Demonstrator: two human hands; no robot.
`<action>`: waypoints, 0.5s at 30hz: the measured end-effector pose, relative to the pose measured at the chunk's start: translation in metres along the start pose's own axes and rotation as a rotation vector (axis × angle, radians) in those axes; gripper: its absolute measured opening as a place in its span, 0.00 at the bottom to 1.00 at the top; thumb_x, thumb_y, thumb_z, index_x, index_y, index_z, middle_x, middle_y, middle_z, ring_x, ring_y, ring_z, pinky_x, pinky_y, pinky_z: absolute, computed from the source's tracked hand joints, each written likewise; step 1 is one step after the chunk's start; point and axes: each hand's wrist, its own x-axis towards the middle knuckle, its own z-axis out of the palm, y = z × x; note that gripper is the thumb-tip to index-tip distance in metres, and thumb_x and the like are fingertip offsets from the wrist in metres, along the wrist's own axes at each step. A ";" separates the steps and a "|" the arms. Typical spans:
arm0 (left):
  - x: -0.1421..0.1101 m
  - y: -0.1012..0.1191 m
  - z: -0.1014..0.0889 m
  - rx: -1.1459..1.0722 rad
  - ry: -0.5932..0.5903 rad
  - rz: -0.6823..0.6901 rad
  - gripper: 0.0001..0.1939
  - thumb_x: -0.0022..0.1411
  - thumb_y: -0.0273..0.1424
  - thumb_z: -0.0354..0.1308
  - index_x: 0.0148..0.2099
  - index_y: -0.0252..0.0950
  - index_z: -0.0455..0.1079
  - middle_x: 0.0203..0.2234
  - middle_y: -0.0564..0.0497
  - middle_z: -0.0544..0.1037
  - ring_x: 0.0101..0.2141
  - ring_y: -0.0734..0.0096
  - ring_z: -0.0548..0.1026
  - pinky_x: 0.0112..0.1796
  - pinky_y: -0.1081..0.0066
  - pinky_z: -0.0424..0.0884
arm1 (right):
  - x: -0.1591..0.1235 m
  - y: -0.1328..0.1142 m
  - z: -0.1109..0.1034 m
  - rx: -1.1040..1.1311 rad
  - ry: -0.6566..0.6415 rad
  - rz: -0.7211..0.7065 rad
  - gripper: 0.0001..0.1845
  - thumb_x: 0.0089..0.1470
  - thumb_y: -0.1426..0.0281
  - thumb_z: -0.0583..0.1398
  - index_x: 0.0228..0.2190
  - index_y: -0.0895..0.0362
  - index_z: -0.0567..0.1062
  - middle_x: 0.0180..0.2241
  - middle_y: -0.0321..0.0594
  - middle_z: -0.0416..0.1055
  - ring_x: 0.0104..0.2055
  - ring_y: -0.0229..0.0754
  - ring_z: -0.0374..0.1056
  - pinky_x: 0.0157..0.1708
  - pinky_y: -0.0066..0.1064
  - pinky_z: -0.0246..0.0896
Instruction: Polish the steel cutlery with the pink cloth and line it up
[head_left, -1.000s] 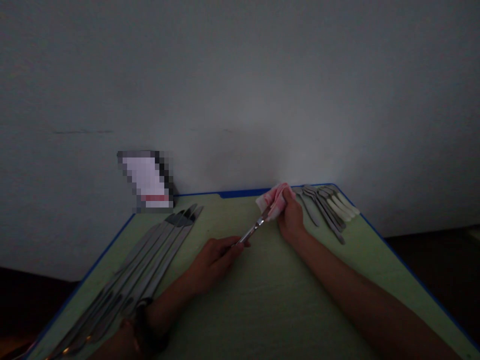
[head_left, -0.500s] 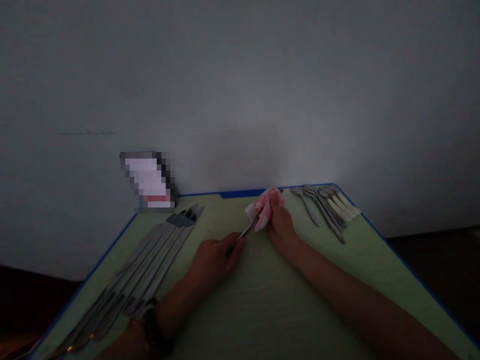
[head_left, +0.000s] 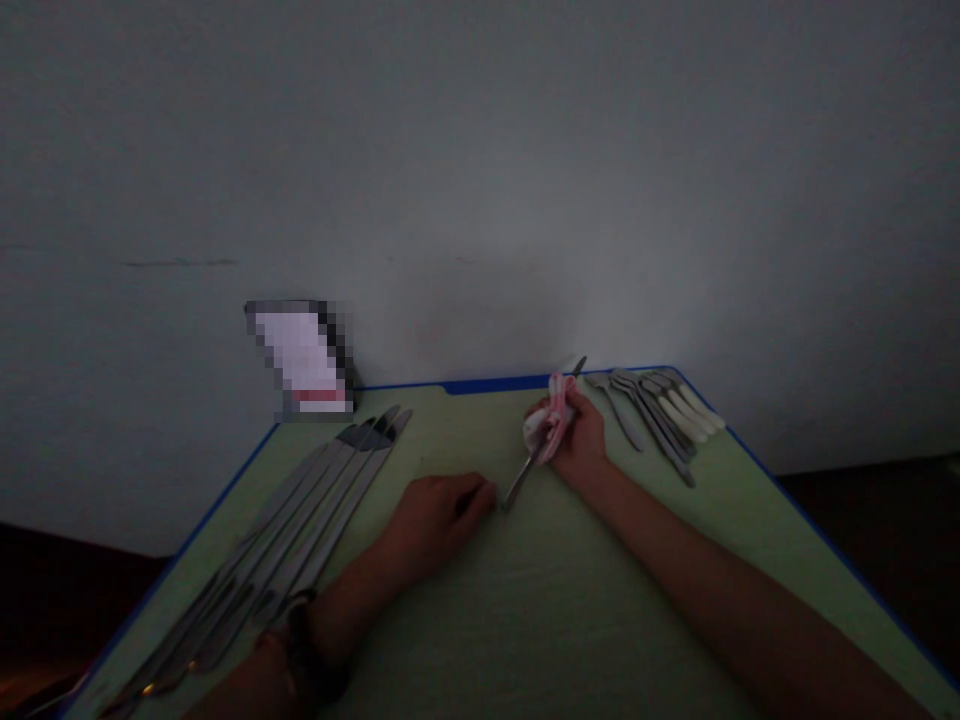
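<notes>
My right hand point(head_left: 585, 435) is closed round a crumpled pink-and-white cloth point(head_left: 553, 425), which wraps the middle of a slim metal table knife point(head_left: 519, 482). One end of the knife sticks out past the cloth toward the wall; the other points down toward the table near my left hand. My left hand point(head_left: 442, 515) rests low over the table with its fingers curled in, just left of the knife's near end and apart from it. Nothing shows in its grip. A dark bracelet point(head_left: 304, 640) circles the left wrist.
Several long table knives point(head_left: 322, 520) lie side by side on the left of the pale green, blue-edged table point(head_left: 525, 620). Several spoons point(head_left: 622, 415) and white-handled utensils point(head_left: 686, 410) lie at the far right. A blurred-out phone-like device point(head_left: 300, 360) leans on the grey wall point(head_left: 480, 180).
My left hand has let go of the knife. My right hand, with cloth and knife, has moved slightly right, and the knife's far end now shows beyond the cloth.
</notes>
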 end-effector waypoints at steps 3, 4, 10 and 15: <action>-0.001 0.000 0.002 -0.014 0.006 0.059 0.20 0.68 0.40 0.41 0.37 0.37 0.71 0.28 0.52 0.76 0.29 0.71 0.73 0.32 0.73 0.63 | -0.001 -0.001 -0.002 0.082 -0.037 0.027 0.11 0.51 0.64 0.56 0.20 0.55 0.65 0.14 0.32 0.60 0.18 0.35 0.58 0.27 0.29 0.65; -0.001 0.000 0.003 -0.019 0.006 0.081 0.19 0.68 0.40 0.42 0.40 0.38 0.71 0.30 0.52 0.77 0.31 0.70 0.73 0.33 0.73 0.64 | -0.002 0.000 -0.001 0.097 -0.054 0.037 0.13 0.51 0.64 0.55 0.19 0.55 0.64 0.14 0.33 0.60 0.18 0.35 0.58 0.27 0.28 0.65; -0.003 0.003 0.008 0.028 0.044 0.135 0.17 0.65 0.39 0.48 0.50 0.39 0.69 0.38 0.49 0.78 0.36 0.67 0.74 0.39 0.69 0.66 | -0.009 0.000 0.004 0.125 -0.185 0.102 0.16 0.54 0.64 0.52 0.18 0.55 0.63 0.15 0.34 0.61 0.20 0.36 0.59 0.30 0.29 0.65; -0.003 0.003 0.007 0.051 0.028 0.120 0.12 0.60 0.33 0.50 0.43 0.37 0.70 0.28 0.52 0.76 0.28 0.71 0.72 0.32 0.73 0.63 | -0.012 0.000 0.006 0.089 -0.242 0.167 0.12 0.52 0.67 0.51 0.20 0.56 0.66 0.16 0.35 0.62 0.21 0.37 0.61 0.32 0.31 0.65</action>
